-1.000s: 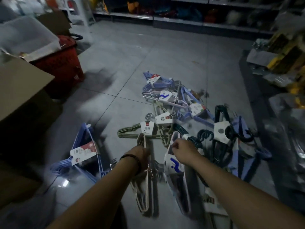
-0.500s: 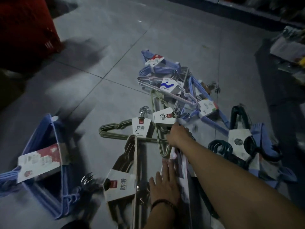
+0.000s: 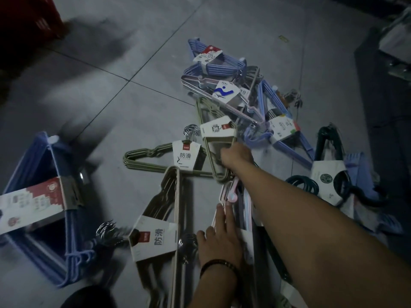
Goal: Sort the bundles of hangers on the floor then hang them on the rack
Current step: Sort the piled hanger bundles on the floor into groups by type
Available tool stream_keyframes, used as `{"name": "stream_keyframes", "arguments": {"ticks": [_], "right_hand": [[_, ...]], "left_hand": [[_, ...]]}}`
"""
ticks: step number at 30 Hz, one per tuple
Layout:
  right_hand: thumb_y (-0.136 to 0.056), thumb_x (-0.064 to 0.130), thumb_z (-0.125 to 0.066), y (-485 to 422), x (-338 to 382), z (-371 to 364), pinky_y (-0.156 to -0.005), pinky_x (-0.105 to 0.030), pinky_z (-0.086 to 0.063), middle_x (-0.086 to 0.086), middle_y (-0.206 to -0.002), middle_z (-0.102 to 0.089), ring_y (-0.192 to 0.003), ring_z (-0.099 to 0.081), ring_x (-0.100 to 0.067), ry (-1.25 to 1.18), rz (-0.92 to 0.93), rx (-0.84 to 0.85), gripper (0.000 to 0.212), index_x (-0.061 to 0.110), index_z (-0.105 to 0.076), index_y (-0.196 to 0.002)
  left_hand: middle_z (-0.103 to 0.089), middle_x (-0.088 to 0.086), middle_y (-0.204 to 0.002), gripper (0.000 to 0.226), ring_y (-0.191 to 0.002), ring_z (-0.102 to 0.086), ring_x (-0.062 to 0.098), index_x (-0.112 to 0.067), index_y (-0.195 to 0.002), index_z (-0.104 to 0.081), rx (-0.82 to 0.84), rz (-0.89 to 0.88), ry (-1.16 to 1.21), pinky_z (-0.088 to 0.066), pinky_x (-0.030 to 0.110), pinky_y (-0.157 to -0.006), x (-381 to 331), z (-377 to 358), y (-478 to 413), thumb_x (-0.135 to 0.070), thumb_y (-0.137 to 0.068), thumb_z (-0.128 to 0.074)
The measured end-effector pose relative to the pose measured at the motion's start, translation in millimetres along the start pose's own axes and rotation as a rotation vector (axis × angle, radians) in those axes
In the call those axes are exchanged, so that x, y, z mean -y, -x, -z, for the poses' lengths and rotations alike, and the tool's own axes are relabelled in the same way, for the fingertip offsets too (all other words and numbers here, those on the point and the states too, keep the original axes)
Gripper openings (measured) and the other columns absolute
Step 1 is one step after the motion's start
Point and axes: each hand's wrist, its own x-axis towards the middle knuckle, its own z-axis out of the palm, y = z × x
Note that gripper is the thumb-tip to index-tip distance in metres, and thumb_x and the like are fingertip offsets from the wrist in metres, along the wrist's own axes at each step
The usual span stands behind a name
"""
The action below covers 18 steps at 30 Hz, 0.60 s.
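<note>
Olive bundle point(image 3: 218, 128) clamped in right grip point(image 3: 236, 157); left grip point(image 3: 219, 241) splayed flat on pink bundle point(image 3: 232, 197)

Dim indoor scene, viewed from above. The floor point(image 3: 124, 36) is laid with large, pale grey, slightly glossy tiles, crossed by thin dark grout lines point(image 3: 106, 72), with soft blurred shadows at upper left. A red plastic basket point(image 3: 33, 18) fills the top left corner. A darker strip point(image 3: 382, 112) runs down the right edge, with blurred pale goods point(image 3: 395, 36) above it
</note>
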Motion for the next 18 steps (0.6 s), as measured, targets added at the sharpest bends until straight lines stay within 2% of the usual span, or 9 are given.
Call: {"name": "stream_keyframes", "arguments": {"ticks": [2,3,7,9,10,11,13,15,18], "right_hand": [[-0.102,0.031,-0.056,0.1,17.0,10.7,-0.080,-0.034,-0.056,-0.011,-0.120,-0.067,-0.096,-0.069,-0.033,-0.231,-0.002,0.041,0.033,0.006,-0.063,-0.122],[-0.102,0.025,-0.054,1.9,25.3,16.9,-0.080,-0.038,-0.061,-0.014,-0.121,-0.070,-0.094,-0.075,-0.031,-0.370,-0.020,0.093,0.036,0.002,-0.060,-0.130],[-0.098,0.005,-0.050,27.1,37.5,47.8,-0.069,-0.047,-0.066,-0.021,-0.087,-0.075,-0.069,-0.078,-0.031,-0.551,0.031,0.137,0.030,-0.005,-0.058,-0.126],[-0.104,0.014,-0.049,51.5,32.6,67.7,-0.053,-0.036,-0.062,-0.021,-0.086,-0.075,-0.059,-0.076,-0.026,-0.520,0.098,0.109,0.028,-0.001,-0.059,-0.125],[-0.106,0.021,-0.050,64.7,27.0,77.6,-0.049,-0.032,-0.059,-0.020,-0.084,-0.075,-0.056,-0.074,-0.024,-0.516,0.127,0.107,0.027,0.000,-0.060,-0.120],[-0.106,0.025,-0.051,78.3,19.1,87.7,-0.049,-0.033,-0.059,-0.019,-0.080,-0.075,-0.056,-0.074,-0.026,-0.526,0.145,0.108,0.028,0.001,-0.062,-0.114],[-0.106,0.027,-0.053,106.5,-1.9,110.7,-0.057,-0.042,-0.063,-0.018,-0.076,-0.075,-0.062,-0.074,-0.032,-0.572,0.180,0.101,0.019,0.011,-0.064,-0.101],[-0.105,0.026,-0.056,133.4,-30.8,137.3,-0.055,-0.039,-0.061,-0.013,-0.073,-0.074,-0.063,-0.072,-0.028,-0.588,0.209,0.055,0.013,0.016,-0.062,-0.100],[-0.096,0.023,-0.066,176.9,-83.1,172.4,-0.054,-0.035,-0.056,-0.009,-0.077,-0.072,-0.067,-0.072,-0.025,-0.505,0.282,-0.056,0.015,0.021,-0.059,-0.109]], "left_hand": [[0.021,0.001,-0.171,0.085,-0.138,-0.046,0.030,-0.024,-0.159,0.028,-0.001,0.009,0.006,-0.025,0.056,-0.120,-0.4,1.2,-0.6,-0.031,-0.105,-0.038],[0.018,0.001,-0.172,0.085,-0.138,-0.046,0.031,-0.025,-0.159,0.027,0.007,0.017,0.022,-0.024,0.057,-0.120,-0.7,1.1,-1.6,-0.029,-0.105,-0.039],[0.013,0.001,-0.173,0.099,-0.150,-0.031,0.033,-0.029,-0.160,0.023,0.046,0.056,0.107,-0.017,0.062,-0.121,-7.2,10.5,-0.8,-0.025,-0.099,-0.055],[0.002,0.002,-0.173,0.101,-0.154,-0.022,0.033,-0.029,-0.164,0.010,0.092,0.101,0.196,-0.015,0.063,-0.122,-13.0,22.2,-1.8,-0.026,-0.094,-0.063],[-0.013,0.003,-0.172,0.092,-0.153,-0.026,0.033,-0.030,-0.164,-0.006,0.078,0.121,0.263,-0.019,0.063,-0.122,-14.9,29.0,-3.1,-0.031,-0.091,-0.062],[-0.035,0.004,-0.163,0.076,-0.146,-0.038,0.033,-0.031,-0.158,-0.028,0.027,0.136,0.342,-0.028,0.062,-0.119,-14.8,36.1,-4.9,-0.039,-0.088,-0.058],[-0.068,0.006,-0.126,0.040,-0.113,-0.064,0.029,-0.030,-0.118,-0.063,-0.143,0.183,0.575,-0.050,0.054,-0.103,-12.3,53.3,-5.0,-0.049,-0.088,-0.046],[-0.072,0.007,-0.100,0.028,-0.090,-0.066,0.025,-0.025,-0.091,-0.064,-0.338,0.211,0.859,-0.056,0.044,-0.087,-16.3,80.5,9.4,-0.043,-0.100,-0.045],[-0.069,0.008,-0.102,0.019,-0.091,-0.061,0.026,-0.018,-0.102,-0.062,-0.547,0.138,1.092,-0.049,0.037,-0.083,-44.7,127.1,45.9,-0.034,-0.104,-0.052]]}}
